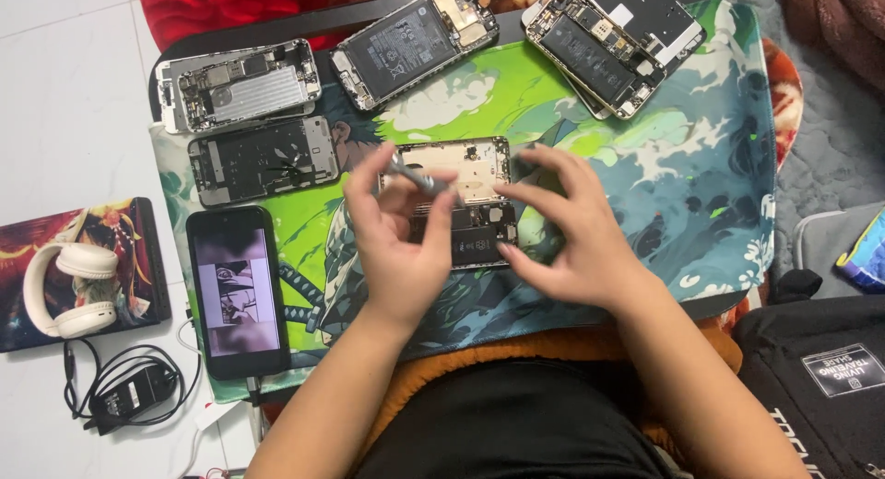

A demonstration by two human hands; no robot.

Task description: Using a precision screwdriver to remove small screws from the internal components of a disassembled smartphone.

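Note:
My left hand is closed around a slim grey screwdriver, its shaft slanting up to the left over an opened phone body in the middle of the green printed mat. My right hand hovers over the right side of that phone with fingers curled and blurred, the fingertips near the dark lower part of the phone. Whether the right hand holds anything small cannot be made out.
Several dismantled phones lie on the mat: two at the left, one at top centre, a stack at top right. A working phone shows a picture. White headphones, a charger and a black bag lie around.

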